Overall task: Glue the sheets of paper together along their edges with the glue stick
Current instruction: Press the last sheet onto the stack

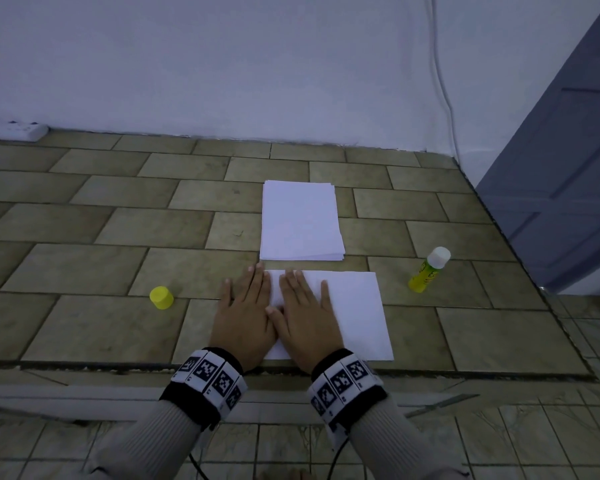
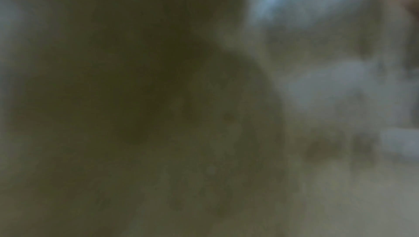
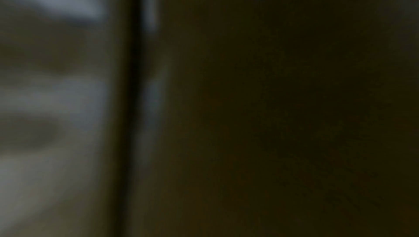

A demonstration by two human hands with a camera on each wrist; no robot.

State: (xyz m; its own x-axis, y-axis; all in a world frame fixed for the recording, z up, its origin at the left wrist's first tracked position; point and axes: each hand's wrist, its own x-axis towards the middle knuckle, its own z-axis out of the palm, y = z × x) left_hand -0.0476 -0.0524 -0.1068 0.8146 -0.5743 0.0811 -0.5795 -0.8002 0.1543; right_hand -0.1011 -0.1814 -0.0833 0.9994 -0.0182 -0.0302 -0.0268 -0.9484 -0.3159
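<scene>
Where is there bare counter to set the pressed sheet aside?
Bare tiled counter lies left of the white paper stack, behind the yellow cap. It is crowded near the uncapped yellow glue stick and where both hands press the sheet.

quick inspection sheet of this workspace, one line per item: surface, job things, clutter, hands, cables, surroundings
surface: tan tiled counter against a white wall, its front edge near the wrists.
job's things: flat sheet of paper under both hands; paper stack just behind it; glue stick right of the sheet, uncapped; yellow cap apart, left of the hands.
clutter: nothing seen.
grippers: left hand and right hand lie flat, fingers straight, pressing the sheet's left part; wrist views too blurred to add anything.
cables: white cable runs down the wall; dark leads hang from the wristbands.
surroundings: power strip at far left; grey door at right.
</scene>
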